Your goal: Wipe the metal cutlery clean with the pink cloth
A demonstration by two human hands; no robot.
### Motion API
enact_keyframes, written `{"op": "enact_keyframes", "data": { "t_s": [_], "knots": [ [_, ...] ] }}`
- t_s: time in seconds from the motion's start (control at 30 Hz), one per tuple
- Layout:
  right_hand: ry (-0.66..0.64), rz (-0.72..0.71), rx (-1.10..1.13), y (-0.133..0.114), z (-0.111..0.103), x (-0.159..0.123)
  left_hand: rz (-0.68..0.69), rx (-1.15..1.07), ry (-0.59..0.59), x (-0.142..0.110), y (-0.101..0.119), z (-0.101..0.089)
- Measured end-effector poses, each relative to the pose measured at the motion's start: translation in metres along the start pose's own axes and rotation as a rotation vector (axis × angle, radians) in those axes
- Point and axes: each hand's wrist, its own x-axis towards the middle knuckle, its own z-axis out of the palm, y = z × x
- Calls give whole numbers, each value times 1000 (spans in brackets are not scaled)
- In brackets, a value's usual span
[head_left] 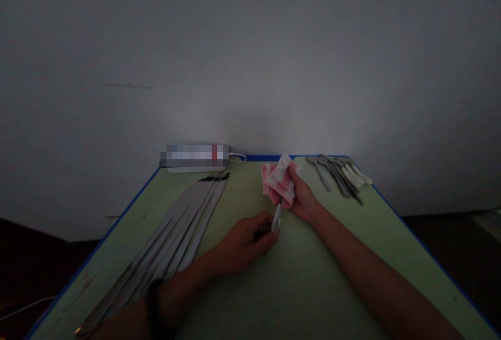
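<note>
The utensil [276, 219], a metal one, is above the middle of the desk [313, 288], between the two hands. Its long axis goes away from the person, with a small lean to the right; the far end meets the cloth [279, 180], and the near end is at the fingers of the left hand [252, 238]. Which kind of utensil it is, I cannot tell. The cloth is pink and white, and it is bunched in the right hand [304, 196]. The desk has a pale green top with a blue edge, and its far side is close to a plain grey wall [250, 58], which has a thin dark line [127, 86] on the left. On the right far part of the desk lies a group of cutlery [340, 173], some with white handles. On the left, long grey strips [183, 220] lie side by side and run toward the person. Behind them is a white box [195, 157], partly blurred, with a white cable [238, 157] beside it. The room is dim. The left hand is closed narrowly, holding the utensil between thumb and fingers, and its forearm comes from the lower left, with a black bracelet [154, 308]. The right hand is closed around the cloth, and its forearm comes from the lower right.
</note>
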Motion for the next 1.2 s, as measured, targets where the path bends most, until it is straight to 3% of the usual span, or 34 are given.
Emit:
{"op": "enact_keyframes", "data": {
  "t_s": [0.1, 0.8, 1.2],
  "knots": [
    [20, 55, 70, 0, 0, 1, 24, -5, -19, -1, -2, -1],
    [31, 47, 67, 1, -1, 2, 33, -66, -57, 1, -2, -3],
    [38, 55, 34, 1, 1, 0, 32, 30, -48, 0, -5, -2]
  ]
}}
